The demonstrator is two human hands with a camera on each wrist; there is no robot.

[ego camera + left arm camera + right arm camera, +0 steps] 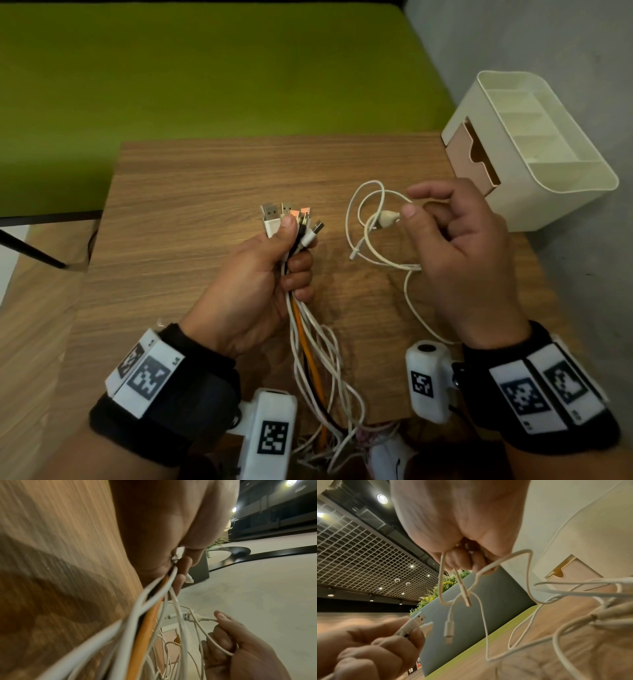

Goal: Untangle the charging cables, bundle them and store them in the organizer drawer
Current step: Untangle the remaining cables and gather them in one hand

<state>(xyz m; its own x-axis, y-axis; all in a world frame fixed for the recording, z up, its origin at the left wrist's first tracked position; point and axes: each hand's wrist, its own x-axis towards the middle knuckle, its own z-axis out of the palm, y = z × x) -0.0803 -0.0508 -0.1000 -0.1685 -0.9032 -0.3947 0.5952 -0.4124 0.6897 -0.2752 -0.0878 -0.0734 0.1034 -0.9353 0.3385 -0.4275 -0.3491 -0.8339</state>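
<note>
My left hand (274, 274) grips a bunch of charging cables (301, 329) upright over the wooden table (191, 212); their USB plugs (291, 214) stick up above my thumb. White, orange and black cords (147, 628) trail down toward my lap. My right hand (455, 240) pinches a single white cable (368, 236) just behind its USB plug (387, 219), and the loose loops hang from my fingers. Its small connector (448, 630) dangles free. The cream organizer (534, 147) stands at the table's right rear corner, its tan drawer (472, 154) facing me.
A green surface (219, 68) lies beyond the table's far edge. A grey wall (534, 37) runs behind the organizer. Black metal legs (30, 250) show at the left. The cable tails bunch up at the table's near edge (342, 442).
</note>
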